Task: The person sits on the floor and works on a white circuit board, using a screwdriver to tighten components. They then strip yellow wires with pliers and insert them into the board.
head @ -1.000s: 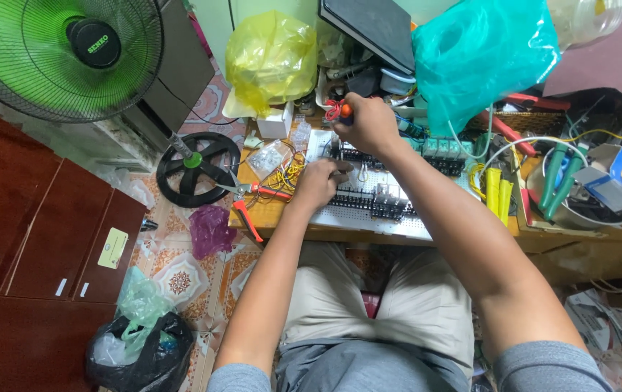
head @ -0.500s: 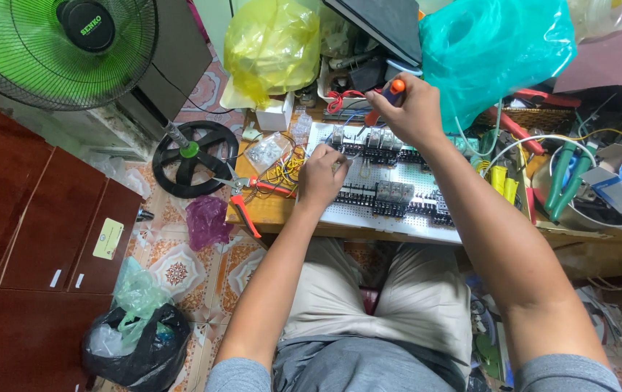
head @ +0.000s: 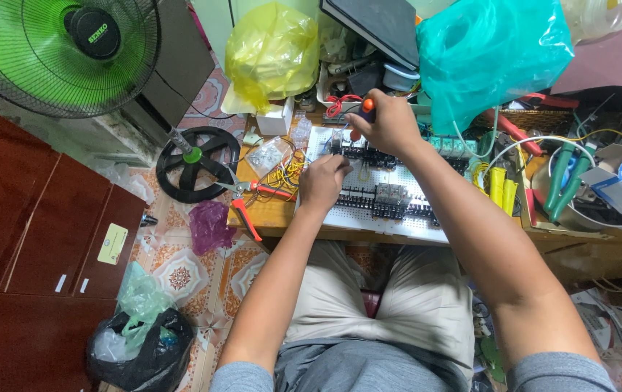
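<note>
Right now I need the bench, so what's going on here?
A seated person is working on a white panel fitted with rows of black terminal blocks. The right hand grips an orange-handled screwdriver, tip down at the upper row. The left hand rests on the panel just below it, fingers at the wiring. Red-handled cutters lie at the bench's left edge, untouched. A green fan stands on the floor to the left.

We see a green fan point(head: 60, 54) upper left, yellow bag point(head: 271, 54) top centre, teal bag point(head: 492, 58) upper right, black bin bag point(head: 140, 352) lower left.
</note>
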